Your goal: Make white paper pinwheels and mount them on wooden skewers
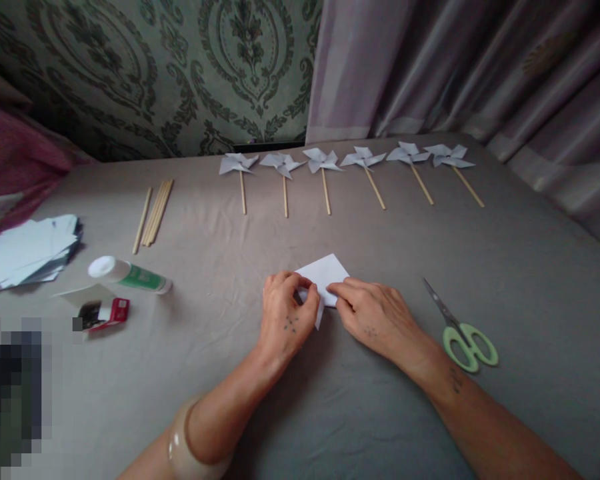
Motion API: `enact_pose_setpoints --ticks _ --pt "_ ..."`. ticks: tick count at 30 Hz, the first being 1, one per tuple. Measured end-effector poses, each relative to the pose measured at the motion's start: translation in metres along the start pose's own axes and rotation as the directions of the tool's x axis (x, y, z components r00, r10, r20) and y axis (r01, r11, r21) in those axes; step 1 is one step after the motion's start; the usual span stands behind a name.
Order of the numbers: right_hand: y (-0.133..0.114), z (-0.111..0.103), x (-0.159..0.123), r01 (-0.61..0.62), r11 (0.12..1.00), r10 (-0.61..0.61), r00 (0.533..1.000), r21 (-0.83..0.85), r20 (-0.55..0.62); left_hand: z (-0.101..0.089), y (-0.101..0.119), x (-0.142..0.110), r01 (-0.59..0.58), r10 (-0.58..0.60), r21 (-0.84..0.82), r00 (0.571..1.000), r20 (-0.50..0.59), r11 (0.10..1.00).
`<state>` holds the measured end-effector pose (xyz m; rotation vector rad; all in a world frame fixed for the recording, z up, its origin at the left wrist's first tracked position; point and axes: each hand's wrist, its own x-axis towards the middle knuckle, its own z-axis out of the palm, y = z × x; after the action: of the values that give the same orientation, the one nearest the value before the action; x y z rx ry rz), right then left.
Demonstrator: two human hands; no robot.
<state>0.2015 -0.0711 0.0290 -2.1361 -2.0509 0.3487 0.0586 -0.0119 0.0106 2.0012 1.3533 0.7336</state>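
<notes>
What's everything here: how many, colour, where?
paper sheet: one, white, between hands
pinwheels: six, white, far row
loose sticks: several, tan, back left
paper stack: one, white, far left
tube: one, white-green, left
box: one, red-white, beside tube
scissors: one, green-handled, right
cloth: one, grey, underneath
wall: one, green, behind
curtain: one, mauve, back right
fabric: one, pink, left edge
blurred patch: one, dark, lower left
bangle: one, pale, left forearm
left hand: one, on sheet
right hand: one, on sheet
</notes>
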Motion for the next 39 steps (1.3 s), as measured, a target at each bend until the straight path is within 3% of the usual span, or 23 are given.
enact_pose_setpoints --ticks 10,15,18,21,26,30,39 --pt "0.000 -0.003 0.001 0.020 1.000 -0.020 0.999 -0.004 0.044 0.000 -0.001 0.002 -0.012 0.012 0.002 0.997 -0.082 1.000" --pt "0.001 -0.005 0.002 -0.004 1.000 0.003 0.999 0.020 0.050 0.000 -0.004 0.001 -0.081 0.088 0.078 0.992 -0.086 0.994" --pt "0.005 -0.004 0.004 -0.013 0.996 0.010 0.999 0.086 0.042 0.002 0.001 -0.008 -0.210 0.215 0.157 0.976 -0.018 0.965" --pt "0.010 0.000 0.004 -0.008 0.979 0.005 1.000 0.205 0.018 0.007 0.012 -0.026 -0.360 0.335 0.247 0.932 0.138 0.900" --pt "0.021 0.007 0.002 -0.057 0.904 0.128 0.981 0.424 -0.142 0.017 0.026 -0.053 -0.522 0.408 0.363 0.844 0.348 0.772" --pt "0.033 0.007 0.001 -0.119 0.859 0.242 0.951 0.498 -0.191 0.019 0.026 -0.055 -0.536 0.398 0.424 0.838 0.374 0.730" --pt "0.035 0.008 0.002 -0.155 0.752 0.277 0.956 0.640 -0.094 0.017 0.017 -0.047 -0.519 0.405 0.463 0.854 0.327 0.719"
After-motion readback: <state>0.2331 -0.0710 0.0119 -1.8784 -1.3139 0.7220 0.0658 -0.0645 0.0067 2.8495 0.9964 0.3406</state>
